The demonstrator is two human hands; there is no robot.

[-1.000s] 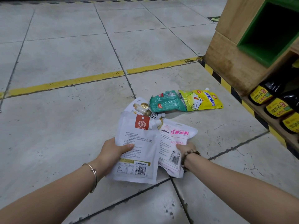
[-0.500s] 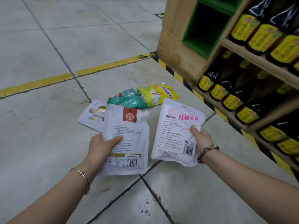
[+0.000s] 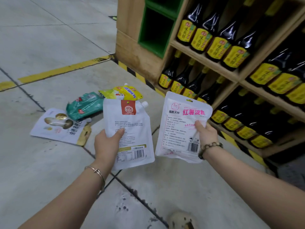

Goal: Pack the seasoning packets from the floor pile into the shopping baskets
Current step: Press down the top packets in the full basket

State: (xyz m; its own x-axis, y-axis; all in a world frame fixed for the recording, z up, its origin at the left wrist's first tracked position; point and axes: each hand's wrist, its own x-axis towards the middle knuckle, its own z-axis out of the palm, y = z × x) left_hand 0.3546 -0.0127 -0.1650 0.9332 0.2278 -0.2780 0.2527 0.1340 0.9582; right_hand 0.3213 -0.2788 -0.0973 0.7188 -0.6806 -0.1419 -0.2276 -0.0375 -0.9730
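My left hand (image 3: 108, 142) grips a white spouted pouch with a red label (image 3: 132, 129), held upright above the floor. In my right hand (image 3: 206, 132) is a white starch packet with pink lettering (image 3: 178, 128), pinched at its right edge. On the floor behind them lie a white mushroom packet (image 3: 57, 126), a green packet (image 3: 84, 104) and a yellow spouted pouch (image 3: 125, 93). No shopping basket is in view.
A wooden shelf unit (image 3: 132, 52) with rows of dark sauce bottles (image 3: 214, 40) stands at the right, edged by black-and-yellow hazard tape (image 3: 137, 75). A yellow line (image 3: 62, 70) crosses the tiled floor. A shoe tip (image 3: 181, 219) shows at the bottom.
Both hands have lifted their packets off the floor pile and apart. The view has swung right, bringing the bottle shelves into sight.
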